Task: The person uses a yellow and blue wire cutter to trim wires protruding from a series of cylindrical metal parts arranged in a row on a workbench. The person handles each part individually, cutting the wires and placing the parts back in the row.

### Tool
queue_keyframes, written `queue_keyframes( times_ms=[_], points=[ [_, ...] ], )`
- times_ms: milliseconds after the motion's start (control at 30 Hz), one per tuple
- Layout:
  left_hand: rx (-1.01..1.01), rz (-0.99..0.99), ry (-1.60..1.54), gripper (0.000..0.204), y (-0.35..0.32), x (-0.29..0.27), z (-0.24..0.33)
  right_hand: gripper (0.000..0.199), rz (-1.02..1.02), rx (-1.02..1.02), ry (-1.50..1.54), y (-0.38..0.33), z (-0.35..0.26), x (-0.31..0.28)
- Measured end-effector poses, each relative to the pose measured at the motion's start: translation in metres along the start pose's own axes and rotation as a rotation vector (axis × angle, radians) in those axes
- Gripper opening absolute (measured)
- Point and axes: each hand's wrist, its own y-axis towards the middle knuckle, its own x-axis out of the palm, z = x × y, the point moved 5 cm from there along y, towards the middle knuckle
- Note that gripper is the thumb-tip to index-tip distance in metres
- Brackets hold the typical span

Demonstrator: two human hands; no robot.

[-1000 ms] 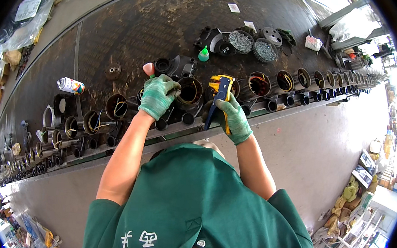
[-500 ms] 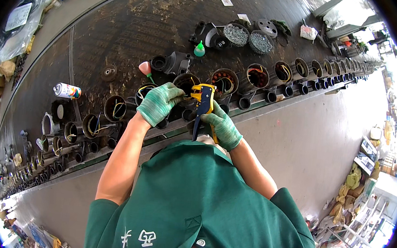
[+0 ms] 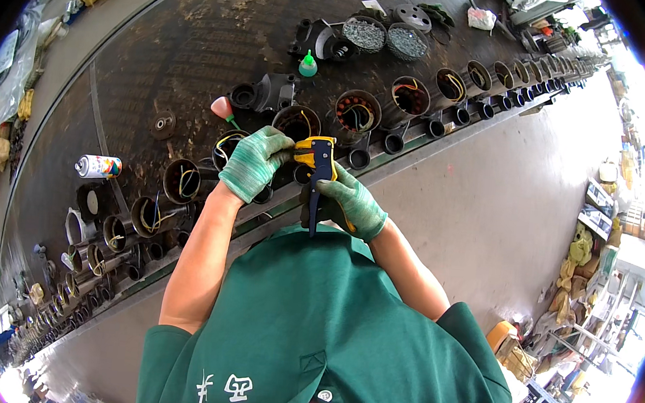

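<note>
My right hand [image 3: 357,204], in a green knit glove, is wrapped round a yellow and dark-blue wire stripper [image 3: 319,172]. The tool stands upright in the picture, its yellow head towards my left hand. Gloved alike, my left hand [image 3: 250,166] pinches finger and thumb together right at the stripper's jaws. Whatever lies between those fingertips is too small to make out. Just beyond both hands is an open cylindrical motor housing [image 3: 297,110] with windings inside. Another housing [image 3: 228,138] with pale wires sits partly hidden behind my left hand.
A long row of motor housings [image 3: 358,105] follows the dark bench edge both ways. Farther back lie a pink-and-green bottle [image 3: 223,108], a green-capped bottle [image 3: 308,65], a cast motor part [image 3: 274,94] and round tubs of small metal parts [image 3: 407,41]. A spray can [image 3: 98,166] lies left.
The stripper's head has come up to my left fingertips, and its jaws look closer together. My right fingers now show round the handle's far side. The whole view has shifted a little.
</note>
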Motion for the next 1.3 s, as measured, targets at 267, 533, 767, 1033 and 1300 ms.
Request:
queue_keyframes(
  times_ms=[267,533,767,1033,1300],
  points=[
    [0.028,0.003,0.018,0.024,-0.002,-0.001,-0.001,0.048,0.1,-0.035,0.0,0.001,0.007,0.002],
    [0.055,0.011,-0.028,0.02,-0.006,0.0,-0.002,0.044,0.03,-0.07,-0.025,0.002,0.012,-0.01],
    [0.099,-0.005,0.026,0.021,-0.005,0.0,-0.001,0.058,0.063,-0.094,0.175,-0.024,0.013,-0.002],
    [-0.235,-0.004,0.177,0.033,0.029,0.005,0.017,0.058,0.183,-0.15,-0.012,-0.024,0.012,-0.025],
    [-0.526,-0.331,0.605,0.043,0.071,0.021,0.026,0.05,0.206,-0.167,-0.079,-0.017,0.009,-0.041]
  ],
)
